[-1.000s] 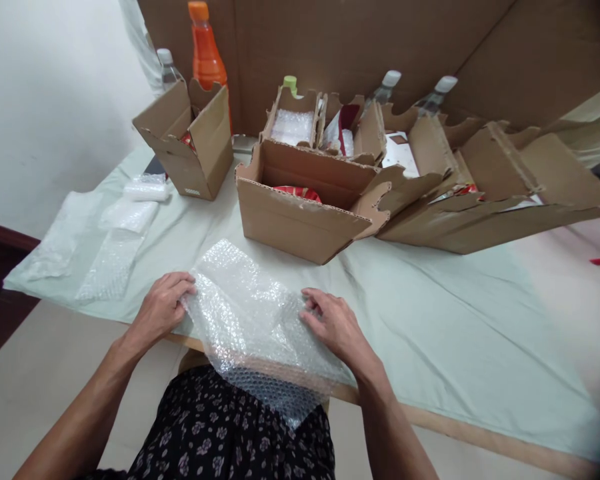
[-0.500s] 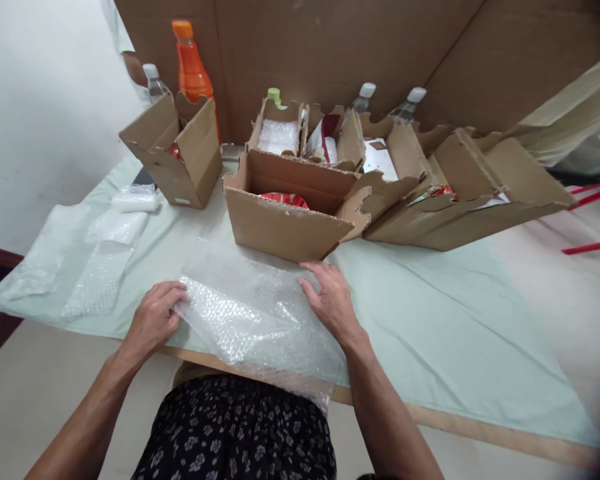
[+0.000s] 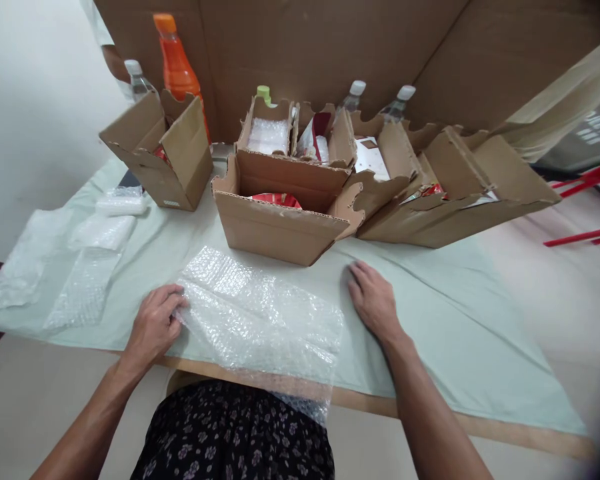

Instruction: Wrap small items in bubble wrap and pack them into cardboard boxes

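A clear sheet of bubble wrap (image 3: 265, 313) lies spread over the cloth, its lower corner hanging past the table's front edge onto my lap. At its left edge, my left hand (image 3: 157, 319) pinches the plastic between thumb and fingers. My right hand (image 3: 375, 297) rests on the cloth to the right of the sheet, apart from it, fingers loosely stretched out and holding nothing. Just beyond the sheet stands an open cardboard box (image 3: 275, 230) with a red packet (image 3: 280, 199) inside.
More open cardboard boxes (image 3: 405, 180) stand behind and to the right; another box (image 3: 175, 167) is at the left. Folded bubble wrap pieces (image 3: 87, 283) lie on the left. Bottles, one an orange bottle (image 3: 179, 73), line the back. A red stool (image 3: 590, 230) is at far right.
My right hand has moved right, off the bubble wrap onto the cloth. The sheet's far edge now lies flatter and nearer. My left hand keeps its pinch.
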Available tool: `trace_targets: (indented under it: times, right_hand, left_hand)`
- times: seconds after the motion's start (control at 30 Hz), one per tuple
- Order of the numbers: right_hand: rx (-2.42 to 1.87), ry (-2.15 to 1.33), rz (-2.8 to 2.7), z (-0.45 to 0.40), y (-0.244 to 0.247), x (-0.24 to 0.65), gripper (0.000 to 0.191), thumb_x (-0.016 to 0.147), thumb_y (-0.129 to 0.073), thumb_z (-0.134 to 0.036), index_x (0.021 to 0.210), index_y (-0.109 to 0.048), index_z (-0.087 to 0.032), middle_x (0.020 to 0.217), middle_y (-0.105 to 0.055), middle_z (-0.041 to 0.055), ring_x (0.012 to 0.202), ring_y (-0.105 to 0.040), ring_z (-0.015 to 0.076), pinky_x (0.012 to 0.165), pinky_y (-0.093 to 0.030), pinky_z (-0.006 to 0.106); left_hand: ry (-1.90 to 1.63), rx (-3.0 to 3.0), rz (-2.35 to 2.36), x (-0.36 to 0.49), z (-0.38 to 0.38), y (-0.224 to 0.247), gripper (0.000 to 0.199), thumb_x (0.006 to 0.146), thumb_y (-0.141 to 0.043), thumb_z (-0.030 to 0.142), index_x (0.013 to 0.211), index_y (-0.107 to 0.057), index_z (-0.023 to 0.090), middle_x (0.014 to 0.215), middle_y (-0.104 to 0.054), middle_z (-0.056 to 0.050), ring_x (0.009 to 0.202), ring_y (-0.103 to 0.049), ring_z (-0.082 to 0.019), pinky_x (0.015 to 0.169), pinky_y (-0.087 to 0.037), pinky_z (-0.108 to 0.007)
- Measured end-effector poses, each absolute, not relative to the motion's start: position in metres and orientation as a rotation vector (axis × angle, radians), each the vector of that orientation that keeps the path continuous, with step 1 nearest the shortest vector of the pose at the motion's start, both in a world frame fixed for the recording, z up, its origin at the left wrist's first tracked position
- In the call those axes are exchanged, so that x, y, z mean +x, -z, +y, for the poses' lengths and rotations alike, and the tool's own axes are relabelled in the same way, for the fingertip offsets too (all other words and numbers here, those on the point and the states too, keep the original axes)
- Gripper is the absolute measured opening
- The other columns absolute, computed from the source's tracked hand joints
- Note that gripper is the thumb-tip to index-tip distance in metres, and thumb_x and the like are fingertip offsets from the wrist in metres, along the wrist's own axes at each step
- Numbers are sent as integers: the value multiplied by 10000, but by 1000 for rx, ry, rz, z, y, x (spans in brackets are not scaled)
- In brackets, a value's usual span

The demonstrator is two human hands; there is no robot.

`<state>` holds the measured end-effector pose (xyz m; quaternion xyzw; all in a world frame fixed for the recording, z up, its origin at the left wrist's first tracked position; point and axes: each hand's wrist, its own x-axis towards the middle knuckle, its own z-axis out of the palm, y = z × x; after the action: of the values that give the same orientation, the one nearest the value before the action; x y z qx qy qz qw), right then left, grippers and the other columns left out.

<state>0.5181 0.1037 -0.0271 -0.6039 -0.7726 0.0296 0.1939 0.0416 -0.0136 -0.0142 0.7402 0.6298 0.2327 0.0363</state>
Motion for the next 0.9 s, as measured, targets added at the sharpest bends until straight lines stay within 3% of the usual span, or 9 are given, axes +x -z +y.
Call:
trace_targets:
  times: [0.23, 0.4, 0.6, 0.9]
  right_hand:
    - [-2052, 175, -1867, 61, 35, 595, 437, 962, -418, -375, 1215, -690, -145, 1337, -659, 224, 1232, -599, 386, 1022, -477, 594]
    - [-1805, 84, -1911, 33, 23, 523, 292, 977, -490, -362, 1093, -714, -214, 1319, -678, 154, 1228, -603, 336, 1036, -464, 545]
    - [-1412, -307, -2264, 35, 15, 427, 274, 980, -531, -288, 1184, -702, -223, 1386, -659, 125, 1275, -588, 307, 1035, -456, 508]
    - [-1512, -313, -2223, 51, 15, 438, 279, 977, -528, -303, 1158, -724, -221, 1330, -694, 124, 1256, -608, 319, 1016, -459, 518]
  left_hand:
    - [-733, 2286, 1917, 40, -16, 14, 211, 809, -507, 98, 894, -662, 212, 1167, -695, -117, 1118, -638, -313, 965, -510, -481]
    - [-674, 2333, 1908, 41, -16, 9, 216, 825, -492, 89, 913, -658, 195, 1194, -690, -131, 1112, -634, -315, 965, -512, -482]
    - [-633, 2304, 1892, 39, -20, 4, 240, 813, -493, 94, 938, -669, 199, 1238, -683, -123, 1144, -631, -300, 990, -509, -461]
    - [-623, 2274, 1803, 29, -23, 4, 193, 829, -536, 200, 958, -678, 218, 1307, -673, -113, 1215, -624, -310, 1016, -500, -476]
